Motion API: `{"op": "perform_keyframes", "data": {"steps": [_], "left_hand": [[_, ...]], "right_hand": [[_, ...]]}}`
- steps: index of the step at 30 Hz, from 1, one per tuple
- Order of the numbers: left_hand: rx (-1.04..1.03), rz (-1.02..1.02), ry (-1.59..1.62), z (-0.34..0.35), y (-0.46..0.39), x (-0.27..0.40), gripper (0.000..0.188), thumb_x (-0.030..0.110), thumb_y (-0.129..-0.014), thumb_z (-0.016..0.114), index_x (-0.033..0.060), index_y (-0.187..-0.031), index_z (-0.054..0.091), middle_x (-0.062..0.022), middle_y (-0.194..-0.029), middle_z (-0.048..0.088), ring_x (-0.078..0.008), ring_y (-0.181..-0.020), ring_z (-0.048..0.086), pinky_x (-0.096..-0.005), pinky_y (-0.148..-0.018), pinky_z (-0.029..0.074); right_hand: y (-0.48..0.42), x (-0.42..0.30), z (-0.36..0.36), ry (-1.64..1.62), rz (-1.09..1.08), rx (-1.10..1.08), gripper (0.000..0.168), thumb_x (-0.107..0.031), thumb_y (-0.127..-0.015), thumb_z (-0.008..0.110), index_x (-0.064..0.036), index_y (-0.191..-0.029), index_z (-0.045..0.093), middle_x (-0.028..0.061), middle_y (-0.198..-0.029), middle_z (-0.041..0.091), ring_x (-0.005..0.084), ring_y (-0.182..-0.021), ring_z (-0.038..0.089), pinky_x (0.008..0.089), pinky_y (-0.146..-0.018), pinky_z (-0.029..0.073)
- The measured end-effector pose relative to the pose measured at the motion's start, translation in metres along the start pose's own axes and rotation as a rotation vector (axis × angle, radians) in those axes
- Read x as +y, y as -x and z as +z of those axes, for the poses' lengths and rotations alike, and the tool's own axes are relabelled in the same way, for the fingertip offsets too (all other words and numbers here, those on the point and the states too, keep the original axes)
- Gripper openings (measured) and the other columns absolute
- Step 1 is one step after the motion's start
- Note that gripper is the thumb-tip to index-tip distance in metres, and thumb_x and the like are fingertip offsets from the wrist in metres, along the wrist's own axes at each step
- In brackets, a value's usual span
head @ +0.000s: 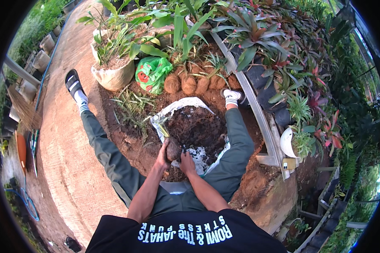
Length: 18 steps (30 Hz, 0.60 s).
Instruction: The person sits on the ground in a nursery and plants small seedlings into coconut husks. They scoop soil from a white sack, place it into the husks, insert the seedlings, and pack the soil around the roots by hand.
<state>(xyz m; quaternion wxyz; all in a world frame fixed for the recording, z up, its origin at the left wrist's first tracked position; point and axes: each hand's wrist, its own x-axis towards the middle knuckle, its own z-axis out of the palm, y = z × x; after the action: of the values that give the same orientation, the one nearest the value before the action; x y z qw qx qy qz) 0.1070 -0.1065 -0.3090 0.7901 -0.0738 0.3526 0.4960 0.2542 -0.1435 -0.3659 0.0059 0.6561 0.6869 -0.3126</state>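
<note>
My left hand [163, 155] grips the left side of a small plant's round, brown root ball [173, 149]; its pale green leaves rise toward the upper left. My right hand [187, 162] is at the lower right of the root ball, its fingers curled; whether it holds anything is hidden. Both hands are over the near part of an open white sack [190, 101] lying between my legs. Dark, fibrous soil [193, 126] fills much of the sack, with white material near my right hand.
Fibre-wrapped plant balls [188, 84] line up beyond the sack, beside a green plastic bag [153, 74] and a potted plant in a pale sack [114, 76]. Cut leaves [133, 107] lie at the left. A metal frame [256, 110] runs along the right, with bromeliads [256, 34] behind it.
</note>
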Motion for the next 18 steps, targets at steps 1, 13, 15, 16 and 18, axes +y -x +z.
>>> {"op": "perform_keyframes", "data": {"steps": [1,13,15,16,18], "left_hand": [[0.005,-0.004,-0.003,-0.003,-0.002,-0.002,0.048,0.046,-0.089,0.065,0.0093,-0.119,0.059,-0.0089,-0.109,0.066,-0.0249,-0.098,0.065,-0.0414,-0.089,0.053],[0.04,0.052,-0.068,-0.016,-0.005,-0.001,0.043,0.042,-0.091,0.064,0.0099,-0.119,0.059,-0.0071,-0.109,0.067,-0.0219,-0.096,0.065,-0.0388,-0.087,0.053],[0.024,0.049,-0.06,-0.012,-0.003,0.001,0.043,0.042,-0.091,0.064,0.0095,-0.119,0.059,-0.0072,-0.108,0.067,-0.0221,-0.095,0.065,-0.0385,-0.087,0.053],[0.016,0.047,-0.056,-0.01,-0.002,0.001,0.043,0.042,-0.091,0.064,0.0093,-0.119,0.059,-0.0073,-0.107,0.067,-0.0221,-0.095,0.066,-0.0384,-0.087,0.053],[0.014,0.061,-0.049,-0.008,-0.003,0.0,0.043,0.042,-0.091,0.064,0.0089,-0.119,0.059,-0.0075,-0.107,0.067,-0.0222,-0.095,0.066,-0.0383,-0.086,0.054]], "right_hand": [[0.0,-0.002,-0.004,0.009,-0.022,0.025,0.05,0.0,-0.076,0.064,-0.008,-0.124,0.051,0.0188,-0.122,0.046,0.042,-0.112,0.052,0.0484,-0.088,0.051],[-0.004,0.002,0.006,0.066,-0.139,-0.011,0.03,0.002,-0.08,0.056,-0.001,-0.109,0.063,0.0182,-0.144,0.037,0.0455,-0.125,0.041,0.0464,-0.098,0.046],[-0.003,0.0,0.002,0.034,-0.148,-0.013,0.028,0.002,-0.079,0.056,-0.001,-0.106,0.064,0.0185,-0.139,0.04,0.0446,-0.12,0.044,0.0472,-0.095,0.048],[-0.003,0.0,0.002,0.035,-0.151,0.001,0.026,0.002,-0.08,0.055,-0.001,-0.105,0.064,0.0184,-0.135,0.042,0.0439,-0.118,0.045,0.0473,-0.093,0.048],[-0.001,-0.001,0.001,0.037,-0.16,0.029,0.023,0.002,-0.08,0.055,0.0,-0.101,0.064,0.018,-0.128,0.046,0.0424,-0.113,0.047,0.0475,-0.09,0.05]]}}
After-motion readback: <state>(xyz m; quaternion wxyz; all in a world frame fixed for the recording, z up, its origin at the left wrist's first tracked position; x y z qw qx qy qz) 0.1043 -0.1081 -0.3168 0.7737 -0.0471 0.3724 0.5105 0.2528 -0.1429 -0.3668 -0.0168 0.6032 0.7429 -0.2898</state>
